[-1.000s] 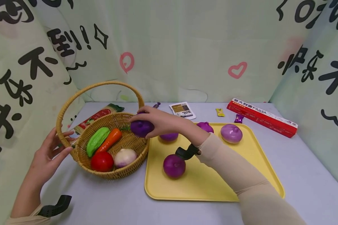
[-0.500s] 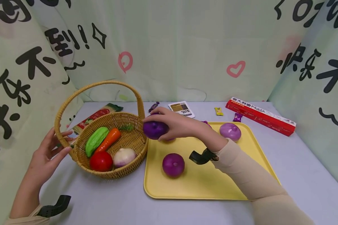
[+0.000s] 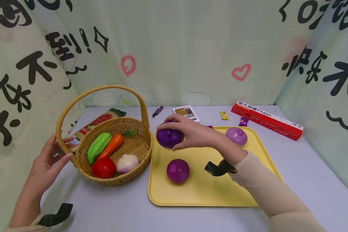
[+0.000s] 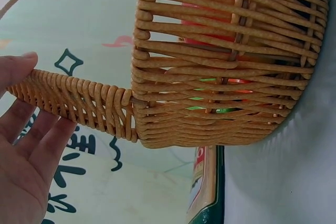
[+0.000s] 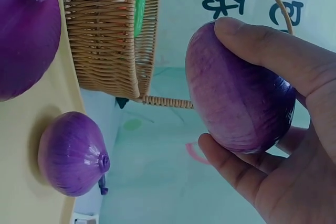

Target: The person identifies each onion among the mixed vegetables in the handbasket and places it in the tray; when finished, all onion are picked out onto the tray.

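Since the earlier frame, the right hand has carried the dark purple onion from above the wicker basket to over the yellow tray, fingers curled around it. Left hand, fingers straight, touches the basket handle.

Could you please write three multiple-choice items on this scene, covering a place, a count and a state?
1. Where is the tomato? A in the wicker basket B on the yellow tray C on the pasta box
2. How many vegetables lie in the basket? A two B four C six
3. What is the right hand doing? A resting flat B gripping a purple onion C pointing

Answers: 1 A, it sits inside the rim. 2 B: cucumber, carrot, tomato, pale onion. 3 B, fingers curl round it.
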`<action>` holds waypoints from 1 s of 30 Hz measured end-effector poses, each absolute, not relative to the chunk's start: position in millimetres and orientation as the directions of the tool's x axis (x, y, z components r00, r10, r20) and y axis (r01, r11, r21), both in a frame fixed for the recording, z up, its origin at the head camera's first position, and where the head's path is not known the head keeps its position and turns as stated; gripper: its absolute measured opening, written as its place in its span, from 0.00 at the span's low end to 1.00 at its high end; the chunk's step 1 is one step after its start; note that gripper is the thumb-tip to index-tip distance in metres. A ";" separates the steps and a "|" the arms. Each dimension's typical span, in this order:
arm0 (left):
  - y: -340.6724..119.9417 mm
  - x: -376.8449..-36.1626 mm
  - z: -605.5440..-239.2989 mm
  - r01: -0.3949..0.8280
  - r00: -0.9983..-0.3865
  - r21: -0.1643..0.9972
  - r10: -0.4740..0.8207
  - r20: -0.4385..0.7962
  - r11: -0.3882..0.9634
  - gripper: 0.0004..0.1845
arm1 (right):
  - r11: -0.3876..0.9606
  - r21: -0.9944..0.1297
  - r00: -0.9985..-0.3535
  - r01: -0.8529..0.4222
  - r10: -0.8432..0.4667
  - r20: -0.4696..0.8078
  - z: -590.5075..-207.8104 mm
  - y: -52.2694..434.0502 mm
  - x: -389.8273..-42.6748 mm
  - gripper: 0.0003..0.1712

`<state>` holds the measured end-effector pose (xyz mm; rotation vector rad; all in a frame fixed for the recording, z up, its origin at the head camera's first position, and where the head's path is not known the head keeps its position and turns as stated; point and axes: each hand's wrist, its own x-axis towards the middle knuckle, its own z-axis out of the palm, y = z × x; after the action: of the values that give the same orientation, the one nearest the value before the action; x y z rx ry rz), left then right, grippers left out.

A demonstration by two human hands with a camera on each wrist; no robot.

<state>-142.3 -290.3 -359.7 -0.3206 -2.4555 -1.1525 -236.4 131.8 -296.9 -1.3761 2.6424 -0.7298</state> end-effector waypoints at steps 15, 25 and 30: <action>-289.2 -141.1 -360.6 0.385 -0.883 0.677 0.036 0.468 0.627 0.43 | 0.520 -0.499 -0.655 -0.693 -0.744 0.135 -312.4 167.1 -219.6 0.38; -288.9 -140.9 -359.8 0.377 -0.886 0.677 0.032 0.463 0.632 0.42 | 0.565 -0.525 -0.716 -0.636 -0.685 0.131 -319.4 192.7 -206.5 0.38; -289.3 -141.2 -358.3 0.379 -0.887 0.674 0.040 0.461 0.635 0.43 | 0.573 -0.532 -0.728 -0.624 -0.673 0.130 -323.7 202.2 -202.8 0.38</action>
<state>-141.2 -289.3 -358.3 -0.3311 -2.4520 -1.1436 -202.8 202.2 -323.7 -1.1194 2.7080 -0.8628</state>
